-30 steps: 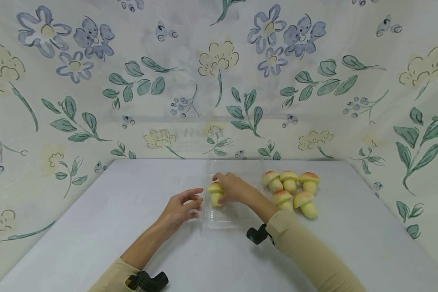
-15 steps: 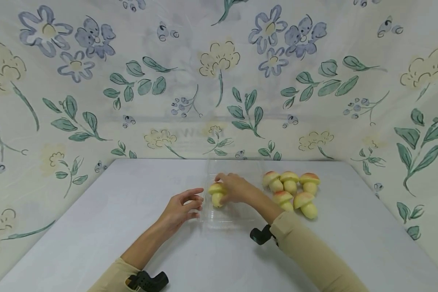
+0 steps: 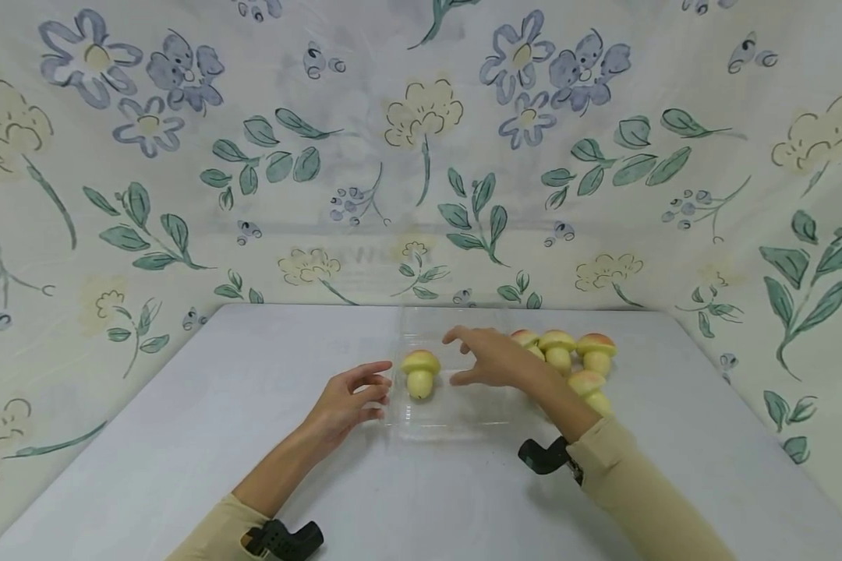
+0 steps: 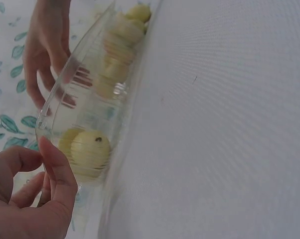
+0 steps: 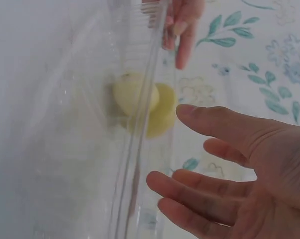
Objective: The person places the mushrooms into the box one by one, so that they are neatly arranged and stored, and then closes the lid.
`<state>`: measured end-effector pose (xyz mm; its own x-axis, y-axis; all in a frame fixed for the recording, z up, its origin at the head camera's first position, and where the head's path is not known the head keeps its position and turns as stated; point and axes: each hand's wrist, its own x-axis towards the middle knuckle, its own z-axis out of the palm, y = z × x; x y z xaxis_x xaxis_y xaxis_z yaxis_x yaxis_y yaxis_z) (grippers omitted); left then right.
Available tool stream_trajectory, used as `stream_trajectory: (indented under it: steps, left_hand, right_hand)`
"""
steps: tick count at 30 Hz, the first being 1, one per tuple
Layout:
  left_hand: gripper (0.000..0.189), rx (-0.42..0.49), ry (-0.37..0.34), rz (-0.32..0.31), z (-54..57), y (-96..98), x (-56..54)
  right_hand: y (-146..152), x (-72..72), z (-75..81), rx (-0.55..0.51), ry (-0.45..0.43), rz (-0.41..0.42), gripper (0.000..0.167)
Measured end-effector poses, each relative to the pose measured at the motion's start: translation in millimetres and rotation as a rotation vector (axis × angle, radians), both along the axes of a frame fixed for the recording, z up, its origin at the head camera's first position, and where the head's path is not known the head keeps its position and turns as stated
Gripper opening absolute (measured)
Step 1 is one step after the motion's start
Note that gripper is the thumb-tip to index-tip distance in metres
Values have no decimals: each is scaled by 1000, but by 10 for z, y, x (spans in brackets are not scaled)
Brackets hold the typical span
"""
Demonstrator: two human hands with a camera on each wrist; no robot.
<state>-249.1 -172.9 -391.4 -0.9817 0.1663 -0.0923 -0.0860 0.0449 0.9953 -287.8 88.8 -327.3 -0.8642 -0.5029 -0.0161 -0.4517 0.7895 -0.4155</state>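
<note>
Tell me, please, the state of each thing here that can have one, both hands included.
Clear box: open
Mushroom in it: lying down, stem toward the person
Other mushrooms: grouped outside the box, partly hidden by the right arm
Left hand: fingers at the box's left wall
Right hand: fingers apart, holding nothing

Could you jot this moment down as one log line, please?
left hand: at left edge of clear box | right hand: holding nothing | mushroom: inside clear box | other mushrooms: outside, to the right
</note>
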Motion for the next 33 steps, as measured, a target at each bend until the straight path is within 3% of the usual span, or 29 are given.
stream_trajectory:
  steps: [9,25,33]
  left_hand:
    - [50,-11,-6,-3,-7,-4,11]
    - [49,-12,-11,-2,8,4,-16]
    - [50,-16,-7,-2,11,1,10]
  right_hand:
    - [406,147,72,-72,-47,-30,52]
    - [1122,358,85,-97,75,-11,49]
    - [1424,398,67,-108,32,-30,53]
